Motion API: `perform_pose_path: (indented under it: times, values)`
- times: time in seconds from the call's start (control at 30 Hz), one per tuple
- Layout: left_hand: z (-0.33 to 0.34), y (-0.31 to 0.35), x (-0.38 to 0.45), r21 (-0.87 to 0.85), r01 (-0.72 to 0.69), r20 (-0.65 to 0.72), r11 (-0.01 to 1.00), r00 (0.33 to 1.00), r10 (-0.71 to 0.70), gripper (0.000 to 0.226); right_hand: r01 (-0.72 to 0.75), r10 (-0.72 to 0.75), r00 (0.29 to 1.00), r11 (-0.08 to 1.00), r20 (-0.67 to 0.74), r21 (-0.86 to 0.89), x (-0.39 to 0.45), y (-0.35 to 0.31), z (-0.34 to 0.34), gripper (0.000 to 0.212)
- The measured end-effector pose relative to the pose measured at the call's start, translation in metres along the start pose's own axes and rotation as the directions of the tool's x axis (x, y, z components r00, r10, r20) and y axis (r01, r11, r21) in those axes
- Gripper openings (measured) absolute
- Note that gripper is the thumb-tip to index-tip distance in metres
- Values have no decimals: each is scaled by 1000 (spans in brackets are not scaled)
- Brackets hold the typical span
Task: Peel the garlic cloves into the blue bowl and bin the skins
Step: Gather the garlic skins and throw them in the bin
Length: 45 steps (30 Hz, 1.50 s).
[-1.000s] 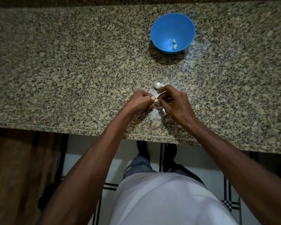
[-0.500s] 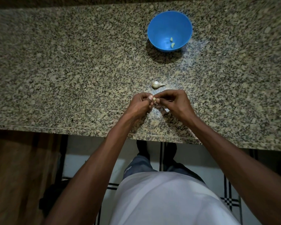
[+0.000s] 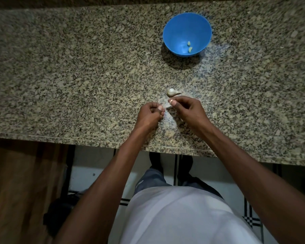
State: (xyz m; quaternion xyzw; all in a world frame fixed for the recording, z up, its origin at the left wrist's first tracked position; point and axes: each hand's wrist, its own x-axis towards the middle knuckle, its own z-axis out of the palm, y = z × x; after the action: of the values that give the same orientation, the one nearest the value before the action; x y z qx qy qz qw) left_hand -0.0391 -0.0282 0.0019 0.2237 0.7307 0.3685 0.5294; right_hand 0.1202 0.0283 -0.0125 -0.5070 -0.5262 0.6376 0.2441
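Granite counter (image 3: pixel 77 76), left hand (image 3: pixel 149 115) and right hand (image 3: pixel 188 110) each pinching garlic skin, apart.

1. The left hand (image 3: pixel 149 114) and right hand (image 3: pixel 188 110), pressed together fingertip to fingertip half a second ago, now sit apart with a gap of counter between them.
2. The right hand now pinches something pale, too small to identify, at its thumb tip just below the unpeeled clove (image 3: pixel 172 92).
3. That clove, partly hidden by the right hand one second ago, shows whole.
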Motion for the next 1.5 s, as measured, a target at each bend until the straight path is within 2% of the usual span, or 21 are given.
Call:
perform_pose_path:
  times: [0.13,0.23,0.3,0.43,0.53,0.6,0.73,0.83,0.9,1.07,1.33,1.4,1.5]
  values:
    - [-3,-3,0,136,-85,-71,987,993,95,11,-136,117,989,956,91,260,-4,-1,-3,19]
    - [-3,-1,-1,137,-99,-90,986,990,112,24,-194,172,980,938,100,288,-3,-3,-4,20]
    - [-3,-1,-3,147,-150,-51,978,986,159,29,-217,190,975,932,118,291,-3,-3,-6,20]
    - [-4,-2,-6,45,-248,79,968,966,244,22,-262,223,963,909,153,324,-3,-4,-10,21]
    - [-1,-4,-8,-8,-235,45,972,971,235,22,-282,226,955,894,193,347,-6,-7,-9,23]
    - [1,-5,-8,15,-236,-20,972,972,236,21,-265,211,959,904,190,335,-7,-7,-9,23]
    - [1,-6,-8,108,-274,-60,956,958,281,18,-164,132,978,963,158,212,-7,-8,-15,25]
    - [8,-3,-9,288,-314,-132,905,923,362,14,-116,103,991,977,80,181,-5,-9,-12,25]
    - [13,-3,-11,325,-304,-194,896,905,378,15,-81,80,997,974,14,213,-4,-10,-6,25]
    - [18,-3,-13,225,-267,-284,937,902,325,19,18,5,991,985,-133,172,-5,-9,9,19]
    - [18,-5,-10,99,-193,-307,976,927,214,24,136,-138,969,990,-206,-22,-6,-1,17,14]
    - [17,-4,-9,110,-168,-301,980,934,194,23,116,-114,976,993,-188,0,-6,0,16,15]
    - [12,-4,-8,216,-211,-214,953,942,257,16,-87,99,994,979,-54,183,-2,0,9,18]
